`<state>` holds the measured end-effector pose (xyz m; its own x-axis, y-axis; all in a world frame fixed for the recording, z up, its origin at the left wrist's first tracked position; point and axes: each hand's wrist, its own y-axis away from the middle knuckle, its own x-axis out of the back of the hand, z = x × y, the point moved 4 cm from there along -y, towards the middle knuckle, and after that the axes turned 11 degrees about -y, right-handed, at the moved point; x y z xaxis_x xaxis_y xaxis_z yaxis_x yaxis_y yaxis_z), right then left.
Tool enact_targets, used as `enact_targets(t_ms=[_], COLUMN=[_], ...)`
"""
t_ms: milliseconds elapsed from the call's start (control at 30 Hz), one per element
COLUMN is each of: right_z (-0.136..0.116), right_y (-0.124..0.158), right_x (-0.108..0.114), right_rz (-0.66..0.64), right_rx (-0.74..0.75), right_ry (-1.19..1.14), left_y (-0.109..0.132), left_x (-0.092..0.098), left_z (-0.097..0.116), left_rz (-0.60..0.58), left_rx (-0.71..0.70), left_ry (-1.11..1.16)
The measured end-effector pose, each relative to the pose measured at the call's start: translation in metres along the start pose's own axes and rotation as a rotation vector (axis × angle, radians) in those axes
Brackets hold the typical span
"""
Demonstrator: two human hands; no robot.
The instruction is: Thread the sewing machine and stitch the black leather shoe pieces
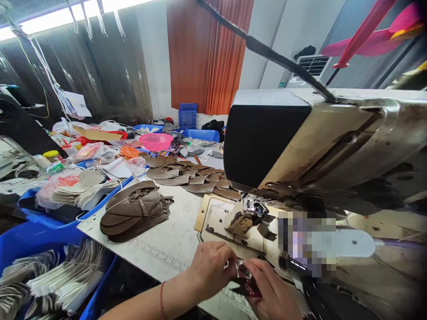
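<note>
At the near edge of the table (173, 240), just in front of the sewing machine (300, 133), the left hand (213, 266) and the right hand (271, 291) meet. Both sets of fingers are curled in narrow and pinch a small dark piece (245, 283) between them. The left fingers close on its upper end, where something pale glints, and the right fingers hold its lower end from the other side. It is too small and too covered to tell just what it is. It sits above the table's front edge, clear of the machine's plate. A red thread (162, 298) circles the left wrist.

Behind the hands, a brown scrap (240, 224) lies at the machine's presser foot (255, 209). To the left lies a stack of brown leather cuts (135, 213), well apart from the hands. More leather (187, 175) is fanned out farther back, beside the machine's dark end. A clear cup (137, 165) stands near that fan, and a pink bowl (155, 141) sits beyond it among loose clutter. A blue tray (36, 215) at the table's left edge holds pale cut pieces (80, 186). A blue basket (188, 115) stands at the foot of an orange curtain (207, 53) at the back wall.
</note>
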<state>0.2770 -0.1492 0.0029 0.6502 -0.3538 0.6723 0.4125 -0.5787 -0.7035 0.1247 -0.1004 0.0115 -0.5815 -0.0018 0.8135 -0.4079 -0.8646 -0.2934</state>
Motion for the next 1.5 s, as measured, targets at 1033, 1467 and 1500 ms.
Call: enact_targets(t_ms=[1033,1467,1500], right_z=[0.005,0.006,0.011], right_y=[-0.002,0.012,0.014], right_x=[-0.01,-0.036,-0.035], right_rz=[0.254,0.352,0.358], right_rx=[-0.809,-1.394,-1.38], right_ry=[-0.926,-1.354,-1.318], left_y=[-0.012,-0.009,-0.009], left_x=[0.009,0.018,0.019], left_z=[0.012,-0.006,-0.005], left_rz=[-0.281,-0.032,-0.058], left_rx=[0.372,0.159,0.108], left_ry=[1.138,0.677,0.67])
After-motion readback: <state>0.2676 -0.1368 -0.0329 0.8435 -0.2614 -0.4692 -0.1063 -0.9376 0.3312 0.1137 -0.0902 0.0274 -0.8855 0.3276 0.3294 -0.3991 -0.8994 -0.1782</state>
